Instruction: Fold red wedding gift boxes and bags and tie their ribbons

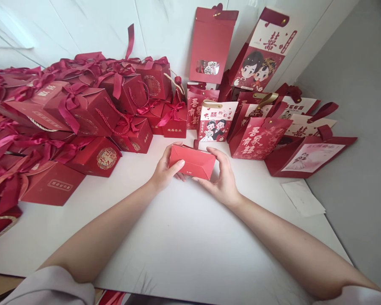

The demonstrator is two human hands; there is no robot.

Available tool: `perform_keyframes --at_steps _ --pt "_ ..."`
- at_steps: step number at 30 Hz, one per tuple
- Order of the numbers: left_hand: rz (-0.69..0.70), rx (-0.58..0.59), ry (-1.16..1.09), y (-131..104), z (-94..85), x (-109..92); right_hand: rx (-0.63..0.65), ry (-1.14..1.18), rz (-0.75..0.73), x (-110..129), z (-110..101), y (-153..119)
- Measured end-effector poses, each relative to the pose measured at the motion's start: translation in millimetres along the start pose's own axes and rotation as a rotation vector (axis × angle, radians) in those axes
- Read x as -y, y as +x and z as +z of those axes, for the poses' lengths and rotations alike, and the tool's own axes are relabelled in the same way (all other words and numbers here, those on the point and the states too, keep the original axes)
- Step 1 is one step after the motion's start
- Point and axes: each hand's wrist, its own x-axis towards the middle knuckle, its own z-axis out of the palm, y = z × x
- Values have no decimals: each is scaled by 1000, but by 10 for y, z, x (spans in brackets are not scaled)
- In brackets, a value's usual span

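Observation:
Between my two hands is a small red gift box (pixel 195 162), its flat folded base turned toward me. My left hand (pixel 167 169) grips its left end, the thumb lying across the red face. At the right end, my right hand (pixel 224 176) holds it with the fingers on the top edge and the thumb underneath. The far side of the box is hidden. Just behind it stands a white and red gift box (pixel 216 120) with a cartoon couple printed on it.
Many red boxes with ribbon bows (pixel 79 108) are piled at the left. Printed gift boxes (pixel 262 137) stand at the right, some stacked against the wall. A white paper (pixel 303 198) lies on the white table (pixel 178 241) near its right edge.

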Motion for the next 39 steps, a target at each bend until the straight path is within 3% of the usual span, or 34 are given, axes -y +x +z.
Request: perform_keyframes --at_steps 5,12,30,39 --pt "59 55 -9 -21 -43 62 -45 15 -37 -2 -9 1" --pt "314 54 172 -4 -73 87 -39 104 -19 4 -14 -43" --pt "173 23 309 -80 -9 -23 3 -24 -197 27 -63 8" --pt "146 8 305 -81 0 -34 11 -49 -151 57 -65 0"
